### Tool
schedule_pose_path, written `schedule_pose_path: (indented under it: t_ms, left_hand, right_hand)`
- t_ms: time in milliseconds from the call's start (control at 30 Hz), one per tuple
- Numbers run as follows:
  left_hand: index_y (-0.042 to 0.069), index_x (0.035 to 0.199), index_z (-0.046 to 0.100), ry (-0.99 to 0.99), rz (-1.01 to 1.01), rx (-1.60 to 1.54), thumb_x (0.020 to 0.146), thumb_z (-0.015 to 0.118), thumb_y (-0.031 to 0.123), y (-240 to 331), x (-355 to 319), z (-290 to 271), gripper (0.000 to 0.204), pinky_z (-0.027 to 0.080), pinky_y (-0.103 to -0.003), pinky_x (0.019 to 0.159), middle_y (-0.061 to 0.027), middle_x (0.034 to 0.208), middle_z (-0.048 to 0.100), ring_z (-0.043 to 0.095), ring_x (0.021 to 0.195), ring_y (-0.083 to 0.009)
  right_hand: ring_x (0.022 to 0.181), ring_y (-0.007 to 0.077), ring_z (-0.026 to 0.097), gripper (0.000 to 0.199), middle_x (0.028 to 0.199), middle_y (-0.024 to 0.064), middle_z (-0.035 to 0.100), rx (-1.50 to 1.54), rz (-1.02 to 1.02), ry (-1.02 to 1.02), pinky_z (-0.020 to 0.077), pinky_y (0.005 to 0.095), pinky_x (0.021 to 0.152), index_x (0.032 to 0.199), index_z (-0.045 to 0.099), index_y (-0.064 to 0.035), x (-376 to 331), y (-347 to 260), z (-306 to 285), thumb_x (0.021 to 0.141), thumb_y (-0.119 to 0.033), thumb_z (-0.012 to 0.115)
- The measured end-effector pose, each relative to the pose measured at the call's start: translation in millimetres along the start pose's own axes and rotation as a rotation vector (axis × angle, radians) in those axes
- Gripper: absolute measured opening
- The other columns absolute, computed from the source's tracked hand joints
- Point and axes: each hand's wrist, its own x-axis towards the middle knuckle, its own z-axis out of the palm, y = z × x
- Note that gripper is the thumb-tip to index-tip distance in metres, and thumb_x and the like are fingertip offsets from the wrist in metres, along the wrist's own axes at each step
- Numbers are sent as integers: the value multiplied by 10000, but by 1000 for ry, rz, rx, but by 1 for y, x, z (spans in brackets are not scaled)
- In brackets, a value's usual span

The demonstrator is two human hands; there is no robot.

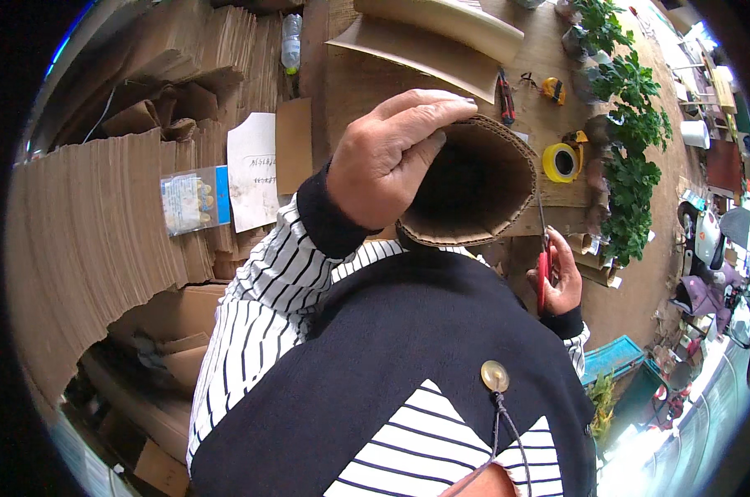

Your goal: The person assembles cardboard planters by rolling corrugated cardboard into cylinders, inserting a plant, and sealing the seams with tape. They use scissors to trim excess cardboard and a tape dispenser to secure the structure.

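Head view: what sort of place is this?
Probably a makeshift workshop for cardboard work, though the wider site is hard to tell: large stacks of cardboard at the left, a yellow tape roll and a hand-held cardboard tube suggest it.

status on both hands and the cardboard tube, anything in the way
Left hand holding cardboard tube at rim. Right hand holding red-handled scissors. Yellow tape roll on table, clear of tube.

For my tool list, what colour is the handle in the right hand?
The handle is red, shown best in the head view.
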Motion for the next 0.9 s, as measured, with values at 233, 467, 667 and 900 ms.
schedule_pose_path:
  t_ms: [233, 467, 667, 900]
  left_hand:
    - [-17, 1171, 624, -45, 42, -26, 873, 511, -71, -27, 12, -22, 323, 461, -347, 977, -175, 1160, 634, 605, 1110, -291]
    - [-5, 1167, 632, -156, 71, -89, 818, 515, -128, -42, 28, -39, 388, 467, -353, 973, -168, 1183, 623, 607, 1110, -293]
    - [33, 1085, 678, -197, 72, -169, 725, 443, -192, -64, 32, -53, 485, 465, -353, 980, -163, 1198, 619, 601, 1133, -295]
    - [22, 1025, 686, -128, 108, -257, 754, 437, -208, -81, 30, -62, 434, 479, -341, 945, -149, 1246, 557, 609, 1092, -258]
  right_hand:
    - [843, 66, 506, 743, 983, -17, 552, 65, -62, 138, 438, 222, 804, 1422, 406, -74, 45, -26, 37, 770, -11, 758]
    - [875, 105, 550, 679, 1013, 38, 552, 285, -286, 77, 490, 232, 774, 1422, 393, -41, 112, -110, 73, 811, 24, 680]
    - [872, 116, 581, 628, 1014, 53, 578, 248, -333, -38, 504, 234, 781, 1402, 420, -25, 141, -137, 94, 832, 23, 677]
    - [893, 118, 589, 569, 997, 59, 593, 90, -411, 107, 508, 243, 794, 1369, 444, -18, 151, -145, 115, 856, 2, 687]
